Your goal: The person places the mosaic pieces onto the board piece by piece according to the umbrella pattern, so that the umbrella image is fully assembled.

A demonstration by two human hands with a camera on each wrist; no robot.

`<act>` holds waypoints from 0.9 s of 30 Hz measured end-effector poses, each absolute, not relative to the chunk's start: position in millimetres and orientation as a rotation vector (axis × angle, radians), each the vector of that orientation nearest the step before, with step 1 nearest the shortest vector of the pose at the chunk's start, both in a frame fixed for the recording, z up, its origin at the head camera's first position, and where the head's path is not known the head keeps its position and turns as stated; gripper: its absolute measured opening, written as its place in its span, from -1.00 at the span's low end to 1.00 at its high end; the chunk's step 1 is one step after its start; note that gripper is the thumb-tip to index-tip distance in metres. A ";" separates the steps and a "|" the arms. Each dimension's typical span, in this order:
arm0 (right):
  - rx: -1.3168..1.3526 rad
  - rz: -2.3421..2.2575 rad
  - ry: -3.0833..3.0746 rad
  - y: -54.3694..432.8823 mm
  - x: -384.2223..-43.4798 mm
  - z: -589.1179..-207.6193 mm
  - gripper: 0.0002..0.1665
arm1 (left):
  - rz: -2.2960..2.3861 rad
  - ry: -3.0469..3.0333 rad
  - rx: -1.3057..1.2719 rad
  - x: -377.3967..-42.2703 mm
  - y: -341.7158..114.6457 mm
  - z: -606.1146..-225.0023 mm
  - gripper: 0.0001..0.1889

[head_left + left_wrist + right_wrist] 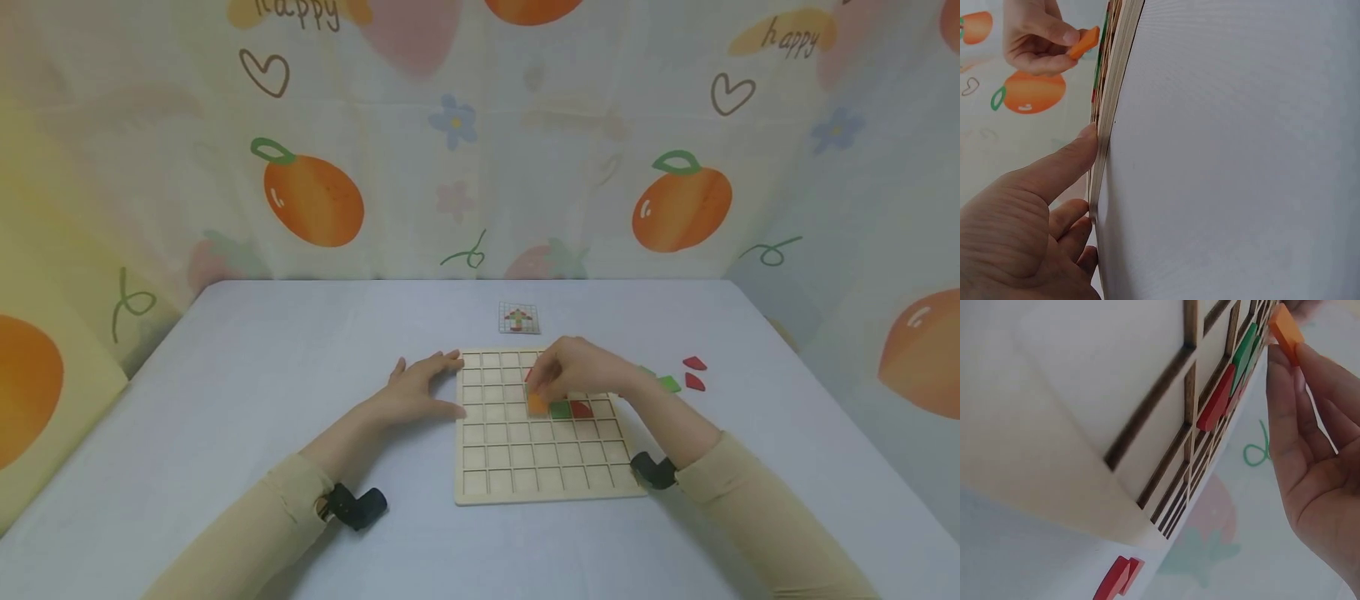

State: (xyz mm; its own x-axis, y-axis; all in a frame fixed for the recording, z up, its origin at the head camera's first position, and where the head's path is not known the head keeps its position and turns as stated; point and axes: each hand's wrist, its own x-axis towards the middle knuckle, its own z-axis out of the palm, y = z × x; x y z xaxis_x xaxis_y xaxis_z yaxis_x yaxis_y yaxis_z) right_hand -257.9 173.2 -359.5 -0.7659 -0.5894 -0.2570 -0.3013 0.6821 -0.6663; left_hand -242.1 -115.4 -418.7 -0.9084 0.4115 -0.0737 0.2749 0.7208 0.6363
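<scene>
Between thumb and fingertips, my right hand (576, 367) pinches an orange tile (1286, 332) close over the wooden grid board (545, 485). A green tile (560, 410) and a red tile with a curved edge (581, 409) lie side by side in grid squares just right of it. Part of another red piece shows beside the right fingers, which hide some of the squares. My left hand (414, 393) rests at the board's left edge, thumb and fingers spread and fairly straight, fingertips against the rim in the left wrist view.
Behind the board lies a small card (519, 318) with a coloured pattern on a grid. Right of the board are two loose red pieces (695, 382) and a green piece (669, 383), near my right forearm. A printed curtain (480, 200) hangs beyond the white table (337, 317).
</scene>
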 end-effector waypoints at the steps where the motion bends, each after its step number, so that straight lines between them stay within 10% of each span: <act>1: -0.696 -0.840 2.443 172.7 -258.0 -360.1 -0.81 | 0.954 2.716 0.547 -241.9 -115.3 -418.5 -0.15; 27: -0.707 -0.746 2.491 171.6 -258.9 -367.8 -0.87 | 0.964 2.712 0.550 -241.3 -114.2 -416.7 -0.15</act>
State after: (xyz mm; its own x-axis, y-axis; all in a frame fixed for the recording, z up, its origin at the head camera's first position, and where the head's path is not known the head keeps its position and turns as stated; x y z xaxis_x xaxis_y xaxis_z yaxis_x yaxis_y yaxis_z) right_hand -258.9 171.6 -367.8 -0.7711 -0.5806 -0.2614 -0.3414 0.7236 -0.5999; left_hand -241.3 -114.2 -416.7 -0.9080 0.4127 -0.0718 0.2747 0.7160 0.6417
